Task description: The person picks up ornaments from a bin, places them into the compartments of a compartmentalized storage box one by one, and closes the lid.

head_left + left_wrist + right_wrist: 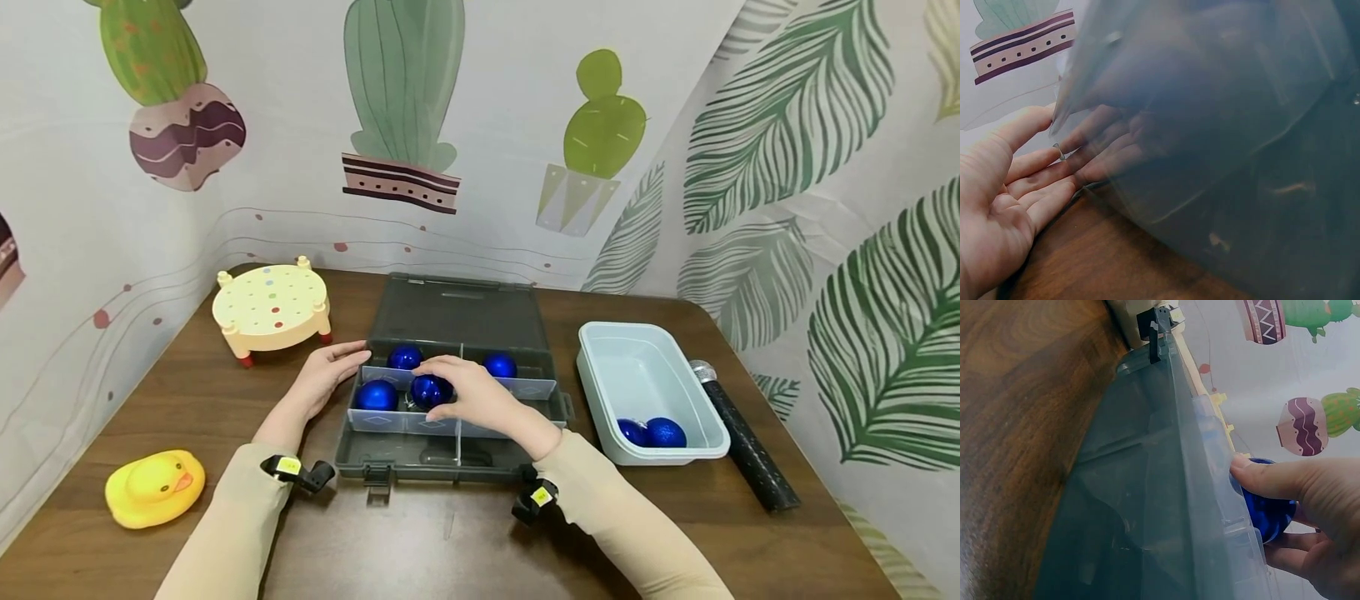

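A dark translucent divided box (pixel 397 472) lies with its lid folded back. My right hand (pixel 483 398) pinches a shiny blue ball (pixel 431 391) between thumb and fingers over the middle row, right of another blue ball (pixel 377 396). Two more balls, one at the left (pixel 405 357) and one at the right (pixel 499 365), sit in the back row. In the right wrist view, thumb and fingers of the right hand (pixel 1310 512) hold the ball (pixel 1266 509). My left hand (pixel 324 377) rests its relaxed fingers on the box's left side; the left wrist view shows that hand (pixel 1022 181) against the wall.
Right of the box stands a light blue tub (pixel 592 400) with two blue balls (pixel 664 432) at its near end. Beyond it lies a black microphone (pixel 750 446). A yellow duck (pixel 155 489) is at the near left, a small round stool (pixel 272 308) at the back left.
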`<state>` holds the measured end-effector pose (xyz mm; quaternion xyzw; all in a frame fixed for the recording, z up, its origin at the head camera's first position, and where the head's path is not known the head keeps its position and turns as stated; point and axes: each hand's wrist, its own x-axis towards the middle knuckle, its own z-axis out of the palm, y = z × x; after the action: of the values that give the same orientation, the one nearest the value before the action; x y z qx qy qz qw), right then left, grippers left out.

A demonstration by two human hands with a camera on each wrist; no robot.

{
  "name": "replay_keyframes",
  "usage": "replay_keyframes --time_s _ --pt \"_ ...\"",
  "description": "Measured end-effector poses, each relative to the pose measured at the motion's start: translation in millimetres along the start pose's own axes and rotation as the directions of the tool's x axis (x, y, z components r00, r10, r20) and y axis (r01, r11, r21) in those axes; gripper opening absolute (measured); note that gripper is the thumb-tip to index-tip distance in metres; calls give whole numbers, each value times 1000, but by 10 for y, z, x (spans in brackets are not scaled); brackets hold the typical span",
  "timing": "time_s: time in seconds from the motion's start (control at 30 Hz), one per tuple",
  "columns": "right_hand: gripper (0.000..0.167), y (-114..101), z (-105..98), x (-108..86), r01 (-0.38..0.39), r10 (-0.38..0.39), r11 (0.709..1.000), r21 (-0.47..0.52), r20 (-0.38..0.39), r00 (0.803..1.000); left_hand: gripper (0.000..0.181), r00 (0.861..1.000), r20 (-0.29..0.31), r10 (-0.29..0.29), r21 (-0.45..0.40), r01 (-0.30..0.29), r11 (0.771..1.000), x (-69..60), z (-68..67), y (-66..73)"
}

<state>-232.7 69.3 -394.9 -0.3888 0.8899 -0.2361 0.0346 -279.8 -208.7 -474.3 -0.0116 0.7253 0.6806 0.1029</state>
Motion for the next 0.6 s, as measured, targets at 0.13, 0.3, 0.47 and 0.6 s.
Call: replay_keyframes --time_s 0.13,0.3,0.47,0.6 --pt "59 6 -2 7 16 -15 1000 -21 19 1000 66 1000 1 3 7 -3 1000 -9 4 6" --pt "54 -19 -10 20 -6 12 998 -68 84 996 67 1000 2 -2 15 2 1000 -13 1 12" --pt "54 -52 -27 18 -1 15 995 -104 139 990 68 1000 2 -5 26 5 1000 -12 1 11" --pt "56 -46 -39 7 22 -7 995 -94 151 988 68 1000 3 -4 23 4 1000 -10 0 6"
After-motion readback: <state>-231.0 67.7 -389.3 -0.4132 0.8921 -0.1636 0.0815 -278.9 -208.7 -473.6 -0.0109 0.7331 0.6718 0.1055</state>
